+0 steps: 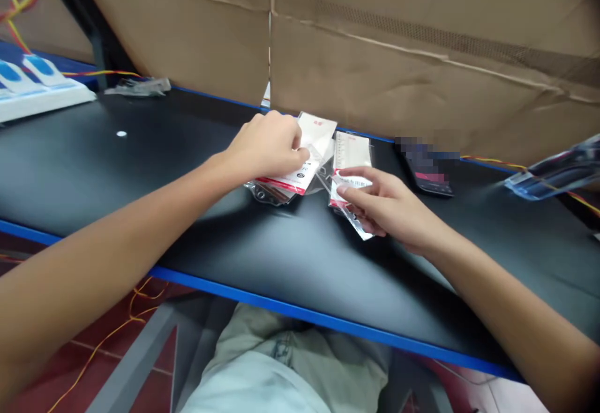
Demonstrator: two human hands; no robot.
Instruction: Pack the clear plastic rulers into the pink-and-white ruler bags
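Note:
My left hand (268,145) is closed, its curled fingers and thumb at the left edge of a white and red printed packet (319,132). This packet tops a small overlapping pile in clear plastic sleeves (269,195). To the right, my right hand (391,204) pinches a second white and red packet (352,145) between thumb and fingers. Part of that packet's lower end pokes out below the fingers, and clear film lies between the two piles. The fingertips of both hands are partly hidden or blurred.
A black phone (424,169) lies right of the packets. Crumpled clear plastic (140,87) and a white power strip (42,91) are at the back left, with a small white disc (121,134) nearby. A clear bag (553,169) sits far right. Cardboard (375,69) walls off the table's back edge.

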